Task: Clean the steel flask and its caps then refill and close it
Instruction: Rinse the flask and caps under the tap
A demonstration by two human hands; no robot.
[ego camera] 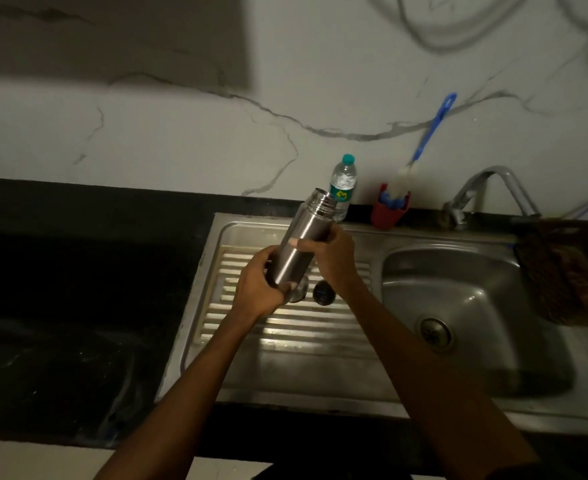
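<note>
Flask position: You hold the steel flask point(299, 237) above the ribbed drainboard point(285, 323), tilted with its open threaded mouth up and away from you.
Left hand: Your left hand point(258, 285) curls round the base, taking the weight.
Right hand: Your right hand point(330, 254) wraps the upper body, thumb across the front. The two-handed grip probably steadies the flask for turning or inspection.
Caps: The black inner cap point(323, 292) lies on the drainboard just beside the steel outer cap point(299, 292), which your left hand partly hides. Both are off, so the mouth is free for cleaning.
Supplies: The bottle brush point(427, 140) stands in a red cup point(388, 209) at the wall, near the water bottle point(344, 185) behind the flask.
Obstructions: The tap point(493, 188) and basin point(476, 306) lie to your right. A dark basket point(569, 271) sits at the sink's far right rim. Nothing appears to block the way to the basin.
</note>
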